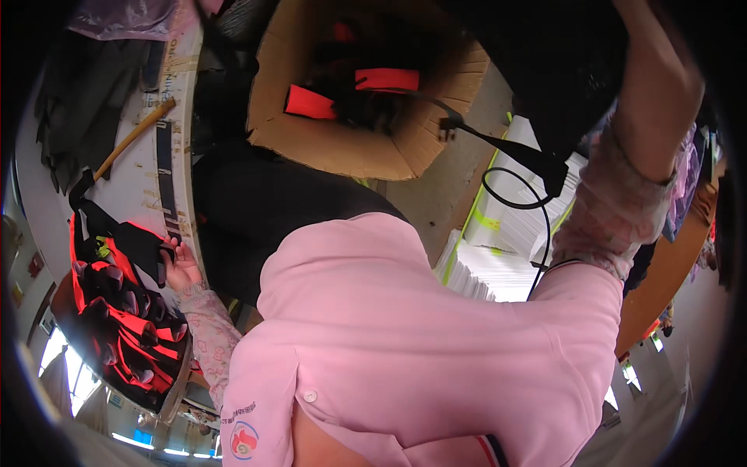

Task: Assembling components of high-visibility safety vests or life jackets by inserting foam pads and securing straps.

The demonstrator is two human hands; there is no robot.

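Observation:
My left hand (181,267) rests at the edge of a white table (140,183), its fingers closed on the cuff of a black and red glove (132,241). That glove lies on top of a pile of like gloves (128,327) on the table. My right forearm (650,109), in a flowered sleeve, is raised at the upper right. Its hand passes out of sight at the top edge, against a large black fabric mass (560,70). My pink shirt (420,335) fills the middle of the view.
An open cardboard box (342,148) holding black and red items stands ahead. Dark grey gloves (78,101) and a yellow stick (134,134) lie on the table. White bundles with yellow-green straps (506,226) are stacked on the right. A black cable (510,201) hangs over them.

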